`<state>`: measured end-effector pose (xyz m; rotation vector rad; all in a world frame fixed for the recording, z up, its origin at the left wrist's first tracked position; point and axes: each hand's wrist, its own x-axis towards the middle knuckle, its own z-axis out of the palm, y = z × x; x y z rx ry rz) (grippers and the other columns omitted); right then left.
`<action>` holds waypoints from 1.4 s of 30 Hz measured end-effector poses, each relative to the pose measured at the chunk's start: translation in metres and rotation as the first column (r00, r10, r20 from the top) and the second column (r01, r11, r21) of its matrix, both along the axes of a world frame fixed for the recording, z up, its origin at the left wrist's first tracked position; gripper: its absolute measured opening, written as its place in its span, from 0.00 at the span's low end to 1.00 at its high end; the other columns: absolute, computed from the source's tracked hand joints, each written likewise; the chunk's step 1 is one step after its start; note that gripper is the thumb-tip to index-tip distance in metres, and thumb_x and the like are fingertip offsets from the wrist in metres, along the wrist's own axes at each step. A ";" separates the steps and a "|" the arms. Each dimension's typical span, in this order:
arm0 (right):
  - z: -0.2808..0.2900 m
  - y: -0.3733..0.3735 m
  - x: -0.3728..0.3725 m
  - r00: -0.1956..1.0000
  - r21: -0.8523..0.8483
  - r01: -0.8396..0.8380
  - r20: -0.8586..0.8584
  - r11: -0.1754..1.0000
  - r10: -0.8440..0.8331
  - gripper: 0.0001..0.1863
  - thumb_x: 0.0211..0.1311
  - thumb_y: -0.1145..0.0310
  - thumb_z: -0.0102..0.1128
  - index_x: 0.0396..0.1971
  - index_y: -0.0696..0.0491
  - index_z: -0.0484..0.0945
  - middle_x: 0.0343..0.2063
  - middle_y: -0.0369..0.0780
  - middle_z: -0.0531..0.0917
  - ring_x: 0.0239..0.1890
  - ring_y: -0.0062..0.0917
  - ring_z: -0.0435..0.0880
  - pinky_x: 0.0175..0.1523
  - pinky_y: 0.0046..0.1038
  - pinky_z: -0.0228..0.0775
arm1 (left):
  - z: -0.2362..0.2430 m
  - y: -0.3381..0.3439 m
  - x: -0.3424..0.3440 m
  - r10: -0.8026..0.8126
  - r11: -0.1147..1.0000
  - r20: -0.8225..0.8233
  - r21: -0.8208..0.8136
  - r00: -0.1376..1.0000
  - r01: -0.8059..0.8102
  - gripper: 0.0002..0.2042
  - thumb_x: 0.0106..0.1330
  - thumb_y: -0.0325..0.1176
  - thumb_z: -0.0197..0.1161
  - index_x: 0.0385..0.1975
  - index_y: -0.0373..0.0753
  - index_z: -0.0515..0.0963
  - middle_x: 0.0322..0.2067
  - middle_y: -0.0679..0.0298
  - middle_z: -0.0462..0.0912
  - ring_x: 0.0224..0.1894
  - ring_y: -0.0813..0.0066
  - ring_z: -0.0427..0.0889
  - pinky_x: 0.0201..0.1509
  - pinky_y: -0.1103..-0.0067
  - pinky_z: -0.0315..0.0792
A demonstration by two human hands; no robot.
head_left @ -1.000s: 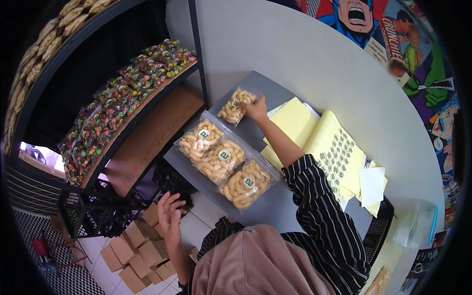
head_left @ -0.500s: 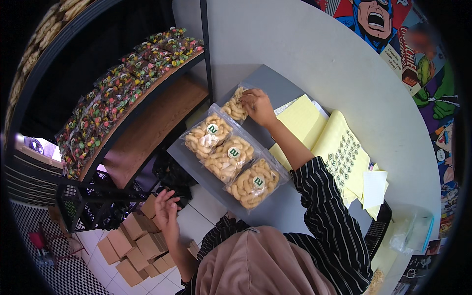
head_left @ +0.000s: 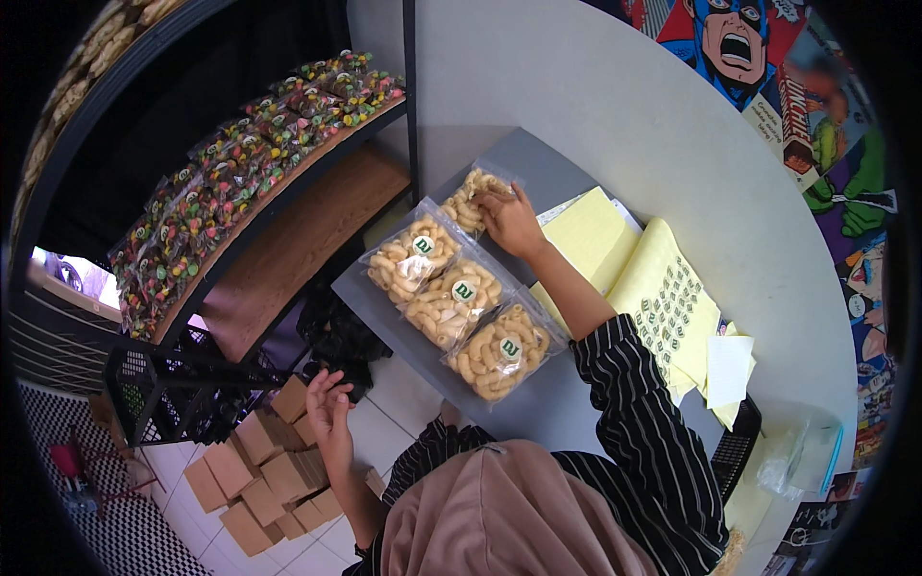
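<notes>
My right hand [head_left: 510, 222] reaches over the far clear bag of curved, tube-shaped snacks [head_left: 468, 196], its bent fingers resting on the top of the bag. What lies under the fingertips is hidden. Three more such bags, each with a round white-and-green sticker, lie in a row nearer to me: the left bag [head_left: 403, 266], the middle bag [head_left: 449, 315] and the near bag [head_left: 490, 370]. Off the table's left side my left hand [head_left: 331, 420] hangs in the air, fingers loosely curled and apart, holding nothing.
Yellow sticker sheets [head_left: 663, 274] and a white paper [head_left: 730, 370] lie on the right of the grey table [head_left: 408, 370]. At left, a shelf [head_left: 298, 245] carries bags of colourful sweets [head_left: 254, 168]. Cardboard boxes [head_left: 259, 480] and a black crate [head_left: 158, 398] stand below.
My right hand has shifted slightly down and right, its fingers now lower on the far bag. My left hand stays much the same. The whole view has shifted a little.
</notes>
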<state>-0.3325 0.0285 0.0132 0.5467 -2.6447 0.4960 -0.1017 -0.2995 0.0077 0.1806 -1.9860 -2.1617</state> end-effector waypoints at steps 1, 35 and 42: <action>-0.001 -0.001 0.000 1.000 -0.013 0.001 0.008 1.000 -0.001 0.11 0.54 0.69 0.48 0.38 0.51 0.74 0.41 0.39 0.77 0.53 0.33 0.69 0.62 0.44 0.46 | -0.001 0.000 0.000 -0.009 1.000 -0.003 -0.001 1.000 0.009 0.19 0.60 0.25 0.51 0.52 0.36 0.61 0.45 0.59 0.71 0.40 0.78 0.72 0.37 0.85 0.66; 0.150 0.226 0.416 0.779 -0.250 0.543 -0.206 0.802 -0.592 0.12 0.50 0.73 0.58 0.37 0.53 0.76 0.49 0.42 0.69 0.54 0.36 0.66 0.55 0.34 0.61 | 0.054 0.242 0.072 -0.956 0.293 0.022 -0.019 0.293 0.956 0.21 0.55 0.24 0.55 0.51 0.35 0.62 0.43 0.58 0.71 0.37 0.79 0.69 0.39 0.84 0.64; 0.017 0.334 0.641 0.129 -0.718 0.674 -0.119 0.175 -0.984 0.07 0.52 0.71 0.59 0.27 0.60 0.76 0.34 0.41 0.77 0.35 0.23 0.77 0.38 0.21 0.69 | 0.018 0.343 0.134 -0.992 0.091 0.077 -0.065 0.096 0.994 0.13 0.57 0.25 0.55 0.43 0.35 0.67 0.41 0.60 0.71 0.36 0.80 0.69 0.39 0.85 0.65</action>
